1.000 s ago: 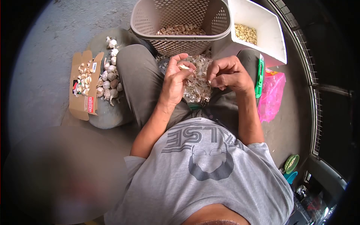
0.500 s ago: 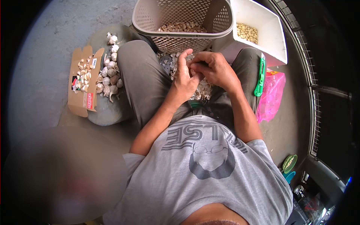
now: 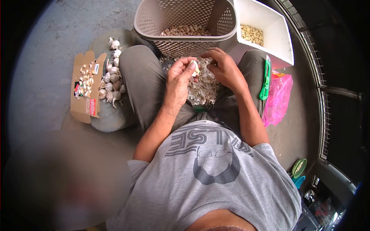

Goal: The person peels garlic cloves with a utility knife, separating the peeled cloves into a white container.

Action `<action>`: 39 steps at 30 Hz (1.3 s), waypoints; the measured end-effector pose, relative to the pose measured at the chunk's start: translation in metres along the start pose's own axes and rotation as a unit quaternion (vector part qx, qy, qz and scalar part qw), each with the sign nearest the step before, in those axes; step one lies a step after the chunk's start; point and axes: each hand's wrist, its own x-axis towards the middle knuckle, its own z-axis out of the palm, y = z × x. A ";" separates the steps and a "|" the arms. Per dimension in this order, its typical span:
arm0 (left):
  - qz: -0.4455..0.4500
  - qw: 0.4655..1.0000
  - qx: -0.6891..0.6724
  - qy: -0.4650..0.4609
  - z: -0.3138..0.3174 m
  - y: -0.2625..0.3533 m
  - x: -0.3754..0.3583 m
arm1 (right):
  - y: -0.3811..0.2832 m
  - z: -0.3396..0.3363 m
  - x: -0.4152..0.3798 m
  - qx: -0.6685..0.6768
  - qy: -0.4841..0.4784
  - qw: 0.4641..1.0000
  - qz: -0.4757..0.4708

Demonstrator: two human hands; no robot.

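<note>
My left hand (image 3: 178,84) pinches a whitish garlic clove (image 3: 195,68) between thumb and fingers, above a heap of papery garlic skins (image 3: 204,90) between the knees. Just to its right hovers my right hand (image 3: 228,72), its fingers bent and apart, off the clove; I see nothing held in it. Garlic bulbs (image 3: 115,78) sit on a round grey surface by the left leg. Beside them, an opened cardboard box (image 3: 81,104) carries loose unpeeled cloves (image 3: 87,81).
Ahead stands a perforated plastic basket (image 3: 185,39) with cloves at its bottom. A white foam box (image 3: 275,42) to its right contains pale peeled cloves (image 3: 251,34). A green box cutter (image 3: 266,79) lies on the right thigh, near a pink plastic bag (image 3: 278,98).
My hands were together and have now separated. The left hand has turned and shows the clove in its pinch; the right has drawn off slightly to the right.
</note>
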 end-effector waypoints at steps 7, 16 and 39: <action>0.001 0.999 -0.042 0.005 0.000 -0.001 0.001 | -0.027 0.007 -0.002 0.075 -0.073 0.993 0.062; 0.016 0.999 0.007 0.030 0.008 0.001 -0.002 | -0.022 0.024 -0.003 0.129 -0.017 0.991 0.005; 0.001 0.997 -0.046 0.056 -0.002 -0.007 -0.001 | -0.041 0.023 -0.006 0.111 -0.039 0.992 0.052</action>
